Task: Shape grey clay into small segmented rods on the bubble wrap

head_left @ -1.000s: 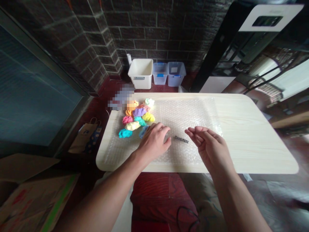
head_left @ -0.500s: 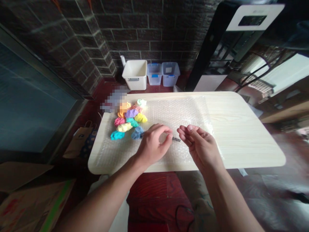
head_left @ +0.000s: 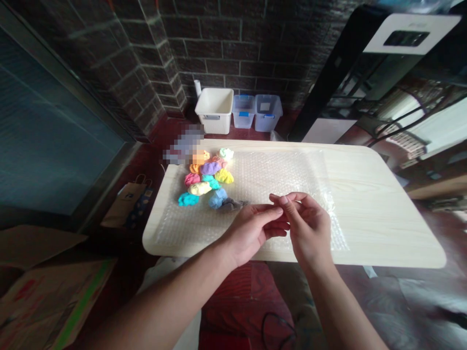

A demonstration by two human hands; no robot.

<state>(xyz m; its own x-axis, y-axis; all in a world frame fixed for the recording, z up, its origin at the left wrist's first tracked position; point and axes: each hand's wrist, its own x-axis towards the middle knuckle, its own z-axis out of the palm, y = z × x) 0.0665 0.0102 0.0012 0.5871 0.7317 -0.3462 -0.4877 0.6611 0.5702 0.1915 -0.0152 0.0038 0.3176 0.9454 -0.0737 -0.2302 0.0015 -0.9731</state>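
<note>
My left hand [head_left: 251,231] and my right hand [head_left: 312,226] meet above the bubble wrap [head_left: 277,167], their thumbs and fingertips pinched together. Whatever lies between the fingertips is hidden or too small to name. Just beyond my left hand is a dark grey lump [head_left: 230,204], which touches a blue lump [head_left: 218,198]. To the left sit several soft lumps that look like modelling clay, among them a teal one [head_left: 188,199], a pale yellow one [head_left: 200,188], a purple one [head_left: 210,168] and a bright yellow one [head_left: 224,176]. The dark beaded strip seen earlier is out of sight.
The bubble wrap lies on a pale wooden table [head_left: 386,209] with rounded corners. Behind it, a white bin [head_left: 215,116] and two clear tubs [head_left: 268,114] stand on the floor by the brick wall. A cardboard box [head_left: 54,301] is at lower left, a paper bag [head_left: 124,204] beyond it.
My hands, apart at first, have come together at the fingertips. The left hand has turned and moved right, uncovering the grey lump. The beaded strip between them has gone from view.
</note>
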